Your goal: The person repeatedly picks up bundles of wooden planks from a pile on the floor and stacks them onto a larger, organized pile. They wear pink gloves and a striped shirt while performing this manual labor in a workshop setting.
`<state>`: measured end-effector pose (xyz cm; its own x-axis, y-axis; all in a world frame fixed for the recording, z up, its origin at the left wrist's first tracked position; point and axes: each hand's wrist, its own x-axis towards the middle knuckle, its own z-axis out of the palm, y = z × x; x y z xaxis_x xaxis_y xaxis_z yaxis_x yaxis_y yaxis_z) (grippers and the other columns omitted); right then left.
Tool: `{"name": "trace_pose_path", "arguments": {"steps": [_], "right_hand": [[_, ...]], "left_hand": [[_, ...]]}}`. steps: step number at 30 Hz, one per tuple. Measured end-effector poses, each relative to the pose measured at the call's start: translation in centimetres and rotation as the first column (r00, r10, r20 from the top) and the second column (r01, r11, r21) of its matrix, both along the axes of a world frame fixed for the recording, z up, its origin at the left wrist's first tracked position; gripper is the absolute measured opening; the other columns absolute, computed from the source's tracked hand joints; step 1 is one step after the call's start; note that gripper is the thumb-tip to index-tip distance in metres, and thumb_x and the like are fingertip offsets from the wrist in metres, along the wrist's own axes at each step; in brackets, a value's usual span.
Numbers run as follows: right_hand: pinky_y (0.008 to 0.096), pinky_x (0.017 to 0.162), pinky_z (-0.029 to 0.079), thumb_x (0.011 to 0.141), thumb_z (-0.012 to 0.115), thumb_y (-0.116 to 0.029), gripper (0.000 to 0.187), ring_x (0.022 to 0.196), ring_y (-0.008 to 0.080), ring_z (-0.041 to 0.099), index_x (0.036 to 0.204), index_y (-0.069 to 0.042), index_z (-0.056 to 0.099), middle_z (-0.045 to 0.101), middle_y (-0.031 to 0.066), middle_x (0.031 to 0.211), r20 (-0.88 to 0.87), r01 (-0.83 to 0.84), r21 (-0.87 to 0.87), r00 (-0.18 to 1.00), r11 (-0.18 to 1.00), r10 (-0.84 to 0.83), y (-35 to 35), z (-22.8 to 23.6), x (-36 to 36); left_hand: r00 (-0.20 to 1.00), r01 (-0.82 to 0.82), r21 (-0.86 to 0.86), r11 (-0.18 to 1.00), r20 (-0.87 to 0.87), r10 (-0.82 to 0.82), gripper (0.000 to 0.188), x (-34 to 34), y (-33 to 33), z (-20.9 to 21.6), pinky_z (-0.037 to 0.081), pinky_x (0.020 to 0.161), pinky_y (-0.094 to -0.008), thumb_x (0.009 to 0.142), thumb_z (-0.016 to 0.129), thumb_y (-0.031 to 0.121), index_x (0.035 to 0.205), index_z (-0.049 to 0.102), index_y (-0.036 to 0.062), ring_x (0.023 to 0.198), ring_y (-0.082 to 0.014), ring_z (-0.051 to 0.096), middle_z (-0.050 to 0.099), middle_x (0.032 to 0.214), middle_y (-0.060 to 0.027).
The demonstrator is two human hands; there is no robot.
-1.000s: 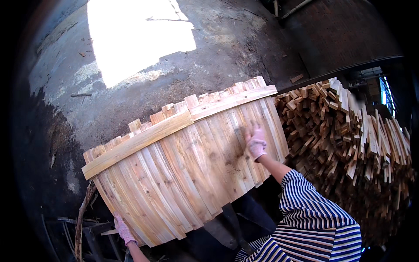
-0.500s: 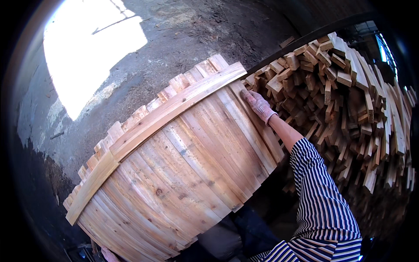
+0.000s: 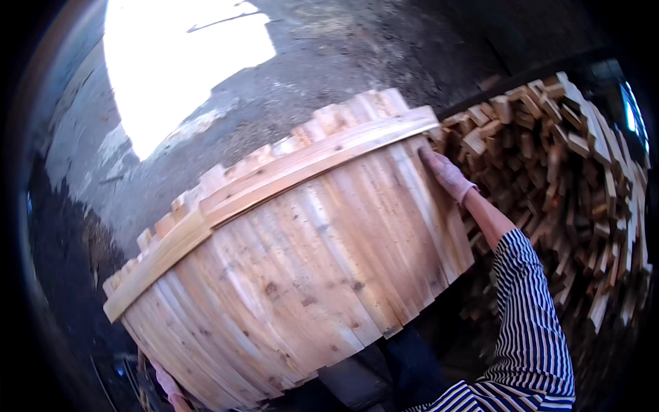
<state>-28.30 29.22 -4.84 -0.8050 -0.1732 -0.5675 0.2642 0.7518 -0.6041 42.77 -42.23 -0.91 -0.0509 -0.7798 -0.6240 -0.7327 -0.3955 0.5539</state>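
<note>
A broad panel of wooden planks (image 3: 295,268) laid side by side spans the middle of the view, tilted with its right end higher. Across the planks, near their uneven far ends, runs a wooden batten (image 3: 309,161) made of two lengths. My right hand (image 3: 447,177), in a pale pinkish work glove, grips the panel's right edge just below the batten's end. At the lower left edge my gloved left hand (image 3: 165,382) holds the panel from the side; most of its fingers are hidden by the wood.
A large stack of cut wooden strips (image 3: 549,158) stands close at the right, its ends jutting unevenly. Beyond the panel lies a rough grey floor (image 3: 274,103) with a bright sunlit patch (image 3: 185,62). Dark clothing on my legs shows beneath the near edge.
The panel and my right arm sit farther right in the picture, and the whole view has shifted too. The panel has turned slightly, and more of my left hand shows.
</note>
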Motion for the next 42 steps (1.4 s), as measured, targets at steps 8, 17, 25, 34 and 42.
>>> {"name": "trace_pose_path", "arguments": {"steps": [8,17,25,34,42], "right_hand": [[0.0343,0.118,0.031,0.096,0.044,-0.076,0.090,0.138,0.0218,0.046,0.156,-0.008,0.042,0.049,0.0057,0.153,0.065,0.286,-0.216,0.958,0.934,-0.279,0.5,-0.2,0.1],[0.0354,0.121,0.025,0.101,0.037,-0.070,0.089,0.145,0.0218,0.037,0.163,-0.007,0.026,0.039,0.0064,0.160,0.083,0.129,-0.139,0.990,0.982,-0.118,0.8,4.5,-1.5],[0.0350,0.121,0.029,0.104,0.035,-0.066,0.081,0.143,0.0201,0.039,0.161,-0.008,0.032,0.040,0.0060,0.159,-0.083,0.127,-0.176,0.986,0.976,-0.144,3.4,-2.5,-0.7],[0.0338,0.112,0.037,0.099,0.047,-0.068,0.082,0.128,0.0246,0.056,0.141,0.001,0.057,0.064,0.0156,0.136,0.026,0.069,-0.105,0.997,0.992,-0.067,0.8,0.9,-1.7],[0.0414,0.106,0.042,0.092,0.047,-0.078,0.086,0.124,0.0338,0.060,0.129,-0.003,0.065,0.066,0.0214,0.127,-0.020,-0.029,-0.097,0.999,0.995,0.027,4.0,-1.4,-1.7]], "left_hand": [[0.918,0.176,-0.425,0.888,0.396,0.008,0.058,0.1,0.2,-3.5,0.051,0.081,-0.0386,0.101,0.057,0.053,0.113,0.073,-0.0014,0.089,-0.0261,0.068,0.076,0.099,-0.0138],[0.835,0.145,-0.385,0.911,0.542,0.096,0.078,0.8,3.4,-4.0,0.052,0.092,-0.0454,0.094,0.050,0.074,0.120,0.072,0.0037,0.107,-0.0421,0.068,0.073,0.110,-0.0242],[0.908,0.130,-0.453,0.882,0.412,0.078,0.077,2.1,-0.8,-4.2,0.050,0.090,-0.0454,0.098,0.048,0.069,0.118,0.070,-0.0013,0.107,-0.0446,0.065,0.071,0.110,-0.0269],[0.361,0.635,-0.306,0.710,0.929,0.077,0.072,-12.2,7.4,1.0,0.038,0.111,-0.0522,0.100,0.053,0.052,0.153,0.039,0.0051,0.135,-0.0453,0.043,0.038,0.153,-0.0294],[0.138,0.852,-0.511,-0.112,0.425,-0.894,0.103,-51.4,30.9,9.0,0.019,0.126,-0.0501,0.072,0.089,0.032,0.155,0.036,0.0030,0.152,-0.0426,0.023,0.035,0.160,-0.0231]]}}
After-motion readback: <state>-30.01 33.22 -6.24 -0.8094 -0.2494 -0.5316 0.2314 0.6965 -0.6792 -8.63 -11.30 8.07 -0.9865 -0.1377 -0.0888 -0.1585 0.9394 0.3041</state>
